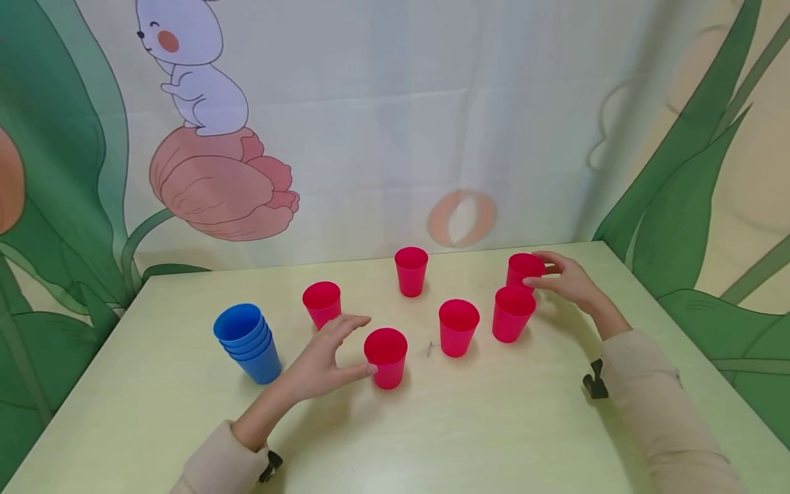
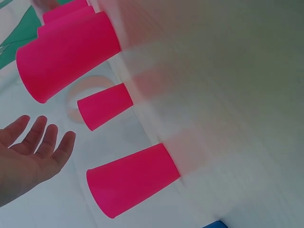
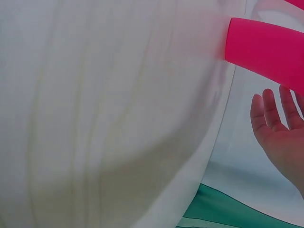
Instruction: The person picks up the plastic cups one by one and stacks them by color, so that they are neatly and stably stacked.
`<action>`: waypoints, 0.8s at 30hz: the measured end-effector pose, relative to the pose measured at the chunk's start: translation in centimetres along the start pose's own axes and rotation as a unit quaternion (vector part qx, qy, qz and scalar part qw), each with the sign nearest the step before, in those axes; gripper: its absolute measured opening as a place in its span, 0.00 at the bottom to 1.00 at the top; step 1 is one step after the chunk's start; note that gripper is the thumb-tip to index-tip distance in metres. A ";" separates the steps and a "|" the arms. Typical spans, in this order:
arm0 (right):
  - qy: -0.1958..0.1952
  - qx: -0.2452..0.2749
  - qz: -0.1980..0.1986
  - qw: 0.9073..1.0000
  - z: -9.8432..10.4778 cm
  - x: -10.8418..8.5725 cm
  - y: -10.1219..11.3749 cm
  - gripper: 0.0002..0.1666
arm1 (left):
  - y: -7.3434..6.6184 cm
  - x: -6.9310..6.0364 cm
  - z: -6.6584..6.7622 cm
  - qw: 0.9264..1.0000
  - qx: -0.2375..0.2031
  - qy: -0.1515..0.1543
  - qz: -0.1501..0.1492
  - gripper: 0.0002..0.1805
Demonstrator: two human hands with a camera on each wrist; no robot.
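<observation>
Several red cups stand mouth up on a table. My left hand (image 1: 325, 359) has its fingers spread beside the front red cup (image 1: 387, 368), the thumb tip at that cup's left rim; in the left wrist view the left hand (image 2: 35, 154) holds nothing. Another red cup (image 1: 321, 302) stands just behind these fingers. At the right, my right hand (image 1: 569, 280) reaches to the back right red cup (image 1: 524, 265), with thumb and fingers apart at its right side. The right wrist view shows the right hand's fingers (image 3: 269, 110) extended close to a red cup (image 3: 266, 47); contact is unclear.
A stack of blue cups (image 1: 252, 346) leans left of my left hand. Other red cups stand in the middle (image 1: 458, 329), at the back (image 1: 411, 273) and near my right hand (image 1: 511, 317). A printed curtain (image 1: 370, 137) hangs behind the table (image 1: 463, 432).
</observation>
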State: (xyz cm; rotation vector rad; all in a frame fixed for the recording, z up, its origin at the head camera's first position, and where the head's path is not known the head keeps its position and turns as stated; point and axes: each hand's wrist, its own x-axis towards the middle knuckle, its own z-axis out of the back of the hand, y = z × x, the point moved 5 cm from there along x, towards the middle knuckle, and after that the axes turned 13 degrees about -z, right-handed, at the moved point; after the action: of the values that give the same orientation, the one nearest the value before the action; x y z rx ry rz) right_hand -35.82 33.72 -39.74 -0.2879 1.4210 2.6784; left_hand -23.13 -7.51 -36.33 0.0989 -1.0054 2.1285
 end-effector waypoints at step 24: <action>0.007 -0.002 0.010 1.000 2.3 -2.8 -2.2 0.41 | -0.1 0.6 -1.0 1.000 -0.003 0.015 0.011 0.36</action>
State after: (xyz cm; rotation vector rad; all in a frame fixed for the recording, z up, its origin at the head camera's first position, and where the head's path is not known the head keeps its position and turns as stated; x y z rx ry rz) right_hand -32.96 36.85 -39.68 -0.2949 1.4291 2.7014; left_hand -23.28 -6.48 -36.74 0.0521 -1.0004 2.1406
